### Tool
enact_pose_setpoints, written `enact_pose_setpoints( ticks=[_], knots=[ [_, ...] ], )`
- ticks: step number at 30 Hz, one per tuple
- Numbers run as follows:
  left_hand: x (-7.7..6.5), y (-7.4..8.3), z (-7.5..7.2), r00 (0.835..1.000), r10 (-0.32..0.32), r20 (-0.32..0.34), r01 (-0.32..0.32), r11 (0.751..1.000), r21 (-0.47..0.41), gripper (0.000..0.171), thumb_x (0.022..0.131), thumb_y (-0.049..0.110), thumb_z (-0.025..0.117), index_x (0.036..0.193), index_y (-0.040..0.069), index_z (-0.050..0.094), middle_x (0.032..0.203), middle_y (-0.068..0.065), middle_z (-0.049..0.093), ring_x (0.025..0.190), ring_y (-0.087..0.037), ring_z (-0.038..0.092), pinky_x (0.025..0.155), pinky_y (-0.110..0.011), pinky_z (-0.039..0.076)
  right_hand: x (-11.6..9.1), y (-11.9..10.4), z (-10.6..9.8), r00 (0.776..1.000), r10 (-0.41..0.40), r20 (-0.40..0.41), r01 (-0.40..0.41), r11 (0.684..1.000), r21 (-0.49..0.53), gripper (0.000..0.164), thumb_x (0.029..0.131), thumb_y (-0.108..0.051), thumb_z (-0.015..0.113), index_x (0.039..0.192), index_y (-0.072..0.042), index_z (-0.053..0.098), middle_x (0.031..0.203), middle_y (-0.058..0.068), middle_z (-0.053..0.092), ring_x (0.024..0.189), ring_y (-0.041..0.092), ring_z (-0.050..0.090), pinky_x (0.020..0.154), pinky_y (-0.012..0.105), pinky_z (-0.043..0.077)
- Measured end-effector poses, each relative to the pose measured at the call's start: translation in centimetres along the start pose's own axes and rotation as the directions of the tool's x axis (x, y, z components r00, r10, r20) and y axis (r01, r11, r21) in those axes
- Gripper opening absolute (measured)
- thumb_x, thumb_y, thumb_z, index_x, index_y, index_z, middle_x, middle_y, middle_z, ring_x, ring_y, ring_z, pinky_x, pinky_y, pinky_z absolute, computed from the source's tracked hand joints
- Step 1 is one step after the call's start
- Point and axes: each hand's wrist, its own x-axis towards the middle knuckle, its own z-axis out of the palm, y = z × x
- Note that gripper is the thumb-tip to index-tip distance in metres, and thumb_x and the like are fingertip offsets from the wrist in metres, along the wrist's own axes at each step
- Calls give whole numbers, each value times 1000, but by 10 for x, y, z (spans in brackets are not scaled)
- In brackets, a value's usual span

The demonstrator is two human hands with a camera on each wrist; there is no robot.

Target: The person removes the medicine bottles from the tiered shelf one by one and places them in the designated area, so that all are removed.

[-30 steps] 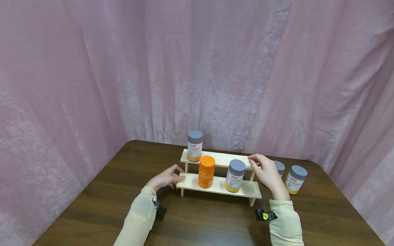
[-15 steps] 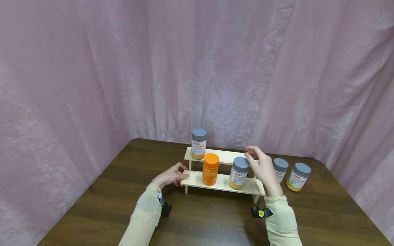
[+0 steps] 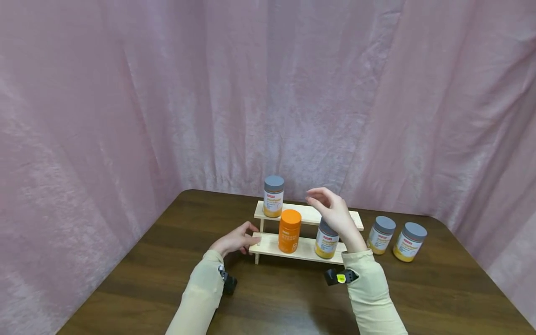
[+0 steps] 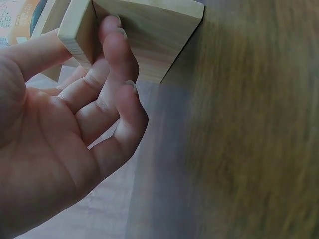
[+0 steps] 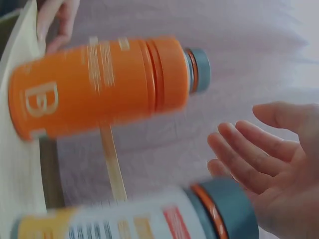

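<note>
- The left hand [image 3: 235, 241] pinches the lower left end of the wooden shelf [image 3: 270, 242] on the table [image 3: 284, 298].
- The right hand [image 3: 336, 215], free and loosely curved, hangs above the lower step, near the gray-lidded jar [image 3: 326, 244].
- The orange jar [image 3: 290, 233] stands left of that (same step).
- Another jar [image 3: 273, 201] stands on the upper step.

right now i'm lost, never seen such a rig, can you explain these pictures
No machine here, just a person. One picture comes from a camera on the head, the others from a black camera on each wrist. A two-step wooden rack stands on the brown table. Its upper step bears a grey-lidded jar; its lower step, an orange bottle and another jar. Two more jars stand to the right. The left hand grips the lower step's left end; the right hand is raised near the rack, holding nothing.
</note>
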Motion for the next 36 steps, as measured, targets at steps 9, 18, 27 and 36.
enact_pose_setpoints(
  ticks=[9,18,27,36],
  knots=[
    [-2,2,-1,1000,-2,-6,2,1000,1,36,96,22,59,123,4,42,79,-8,70,60,-13,62,59,-27,45,14,-10,28,997,-20,80,17,999,42,33,96,-18,60,126,-5,56,122,17,65,113,30,62,98,43,48],
    [-1,0,-6,999,32,2,-32,999,-11,39,97,22,58,124,2,40,78,-7,69,59,-12,61,58,-27,45,32,-19,49,991,85,106,-100,985,143,47,95,-14,61,137,-4,44,141,18,50,132,37,48,108,52,39],
    [0,-3,-5,1000,26,-14,-26,1000,-5,37,96,21,59,123,3,40,78,-8,69,59,-13,62,58,-27,45,52,-21,64,971,171,168,-203,959,198,59,92,-19,64,143,-6,36,147,18,43,138,36,41,113,51,33],
    [4,-1,-2,1000,16,-2,-16,1000,-5,39,97,23,58,125,3,40,80,-8,70,60,-12,62,59,-26,45,62,-18,68,958,176,226,-222,954,200,70,90,-20,67,146,-3,28,146,21,42,136,36,42,112,50,35]
  ],
)
